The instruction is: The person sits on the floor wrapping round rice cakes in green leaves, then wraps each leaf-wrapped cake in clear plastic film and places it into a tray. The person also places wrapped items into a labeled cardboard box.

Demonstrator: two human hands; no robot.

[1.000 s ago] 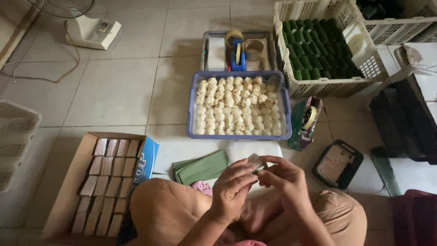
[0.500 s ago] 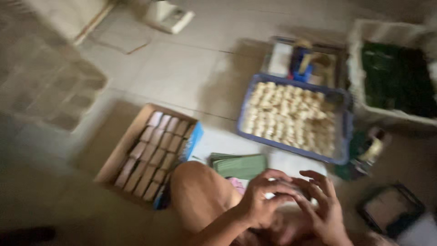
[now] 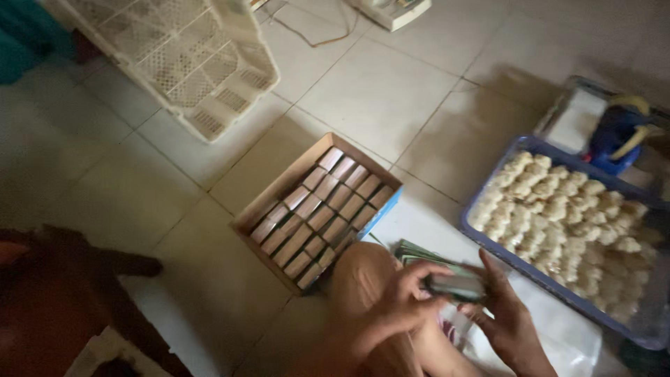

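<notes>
Both hands, left hand (image 3: 408, 300) and right hand (image 3: 506, 318), grasp a small green wrapped parcel (image 3: 457, 285) between them, near the cardboard box (image 3: 279, 192) and blue tray (image 3: 488, 241) on the floor

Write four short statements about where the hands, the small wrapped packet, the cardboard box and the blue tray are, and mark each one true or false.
1. Both hands, left hand and right hand, hold the small wrapped packet. True.
2. The cardboard box is empty. False: rows of wrapped packets fill it.
3. The blue tray holds pale lumps of food. True.
4. The white plastic crate sits inside the blue tray. False: it stands apart on the tiled floor, beyond the box.
</notes>
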